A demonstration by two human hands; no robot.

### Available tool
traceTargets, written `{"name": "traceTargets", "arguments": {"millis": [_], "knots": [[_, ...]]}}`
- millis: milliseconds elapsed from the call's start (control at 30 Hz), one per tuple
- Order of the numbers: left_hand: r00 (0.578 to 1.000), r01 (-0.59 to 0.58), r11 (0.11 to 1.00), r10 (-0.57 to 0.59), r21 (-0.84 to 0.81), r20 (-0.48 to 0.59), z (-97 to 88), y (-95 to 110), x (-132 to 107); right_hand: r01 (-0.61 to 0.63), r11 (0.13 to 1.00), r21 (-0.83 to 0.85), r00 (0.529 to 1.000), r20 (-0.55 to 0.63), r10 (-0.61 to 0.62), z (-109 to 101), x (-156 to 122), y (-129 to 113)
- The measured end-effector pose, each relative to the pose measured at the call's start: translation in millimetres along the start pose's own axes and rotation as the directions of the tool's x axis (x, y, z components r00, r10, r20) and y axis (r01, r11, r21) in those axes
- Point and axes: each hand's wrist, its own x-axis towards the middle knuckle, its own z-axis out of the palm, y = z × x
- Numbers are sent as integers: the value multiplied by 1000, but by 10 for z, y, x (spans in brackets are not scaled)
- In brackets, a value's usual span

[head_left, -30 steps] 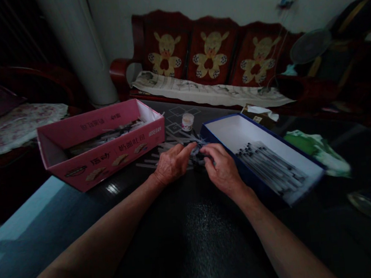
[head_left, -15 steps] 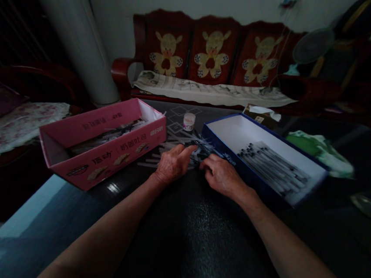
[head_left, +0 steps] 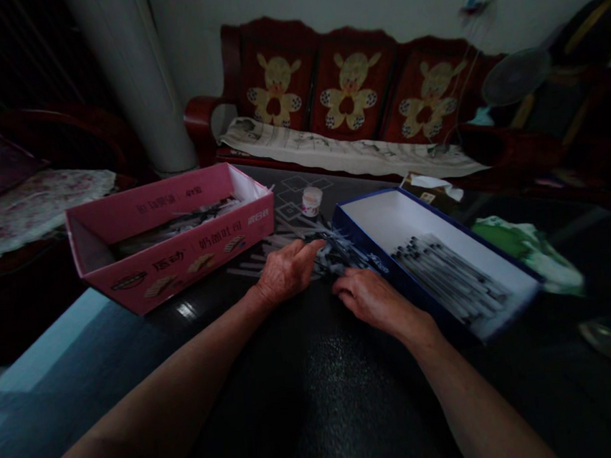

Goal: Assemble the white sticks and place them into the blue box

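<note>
A loose pile of thin, pale translucent tubes and small dark pieces (head_left: 340,249) lies on the dark table between the two boxes. My left hand (head_left: 289,268) is at the pile's near left side, its fingers curled and the thumb and forefinger pointing into it. Whatever it pinches is hidden. Just right of it, my right hand (head_left: 369,296) is closed at the near edge of the pile, beside the blue box (head_left: 357,231). Its fingertips are too dark to show what they hold. Inside that box lies a row of slim clear sticks with dark ends (head_left: 444,273).
A pink printed carton (head_left: 194,258) holding more thin pieces stands at the left. Behind the pile is a small round tub (head_left: 312,201). A tissue box (head_left: 431,189) and a green-white plastic bag (head_left: 529,251) sit beyond the blue box. A wooden sofa (head_left: 346,88) stands behind.
My right hand has drawn slightly back toward me from the pile, uncovering more dark pieces. My left hand has stayed nearly in place.
</note>
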Motion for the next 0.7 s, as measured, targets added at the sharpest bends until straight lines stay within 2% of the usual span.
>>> {"name": "traceTargets", "arguments": {"millis": [233,300,367,433,467,533,600,633,700], "knots": [[998,5,998,-8,-69,-56,35,-13,-3,-17,999,33,1000,6,16,-4,-65,16],[998,-4,998,0,-66,-64,30,-9,-1,-1,996,88,998,-55,6,-4,-32,13],[998,-13,998,9,-60,-66,18,6,2,17,976,218,982,-189,25,5,27,17],[998,-19,998,16,-54,-59,8,24,4,32,889,457,938,-321,131,33,96,29],[998,-21,998,18,-54,-55,4,33,4,40,805,592,916,-343,207,56,129,35],[998,-32,998,29,-57,-52,2,46,4,53,595,802,893,-304,331,107,179,44],[997,-48,997,44,-60,-58,4,53,4,66,445,893,890,-255,378,149,206,43],[997,-55,997,51,-60,-61,5,55,5,81,414,907,887,-255,386,162,211,41],[996,-68,996,63,-63,-70,5,59,7,121,418,900,871,-299,391,171,213,34]]}}
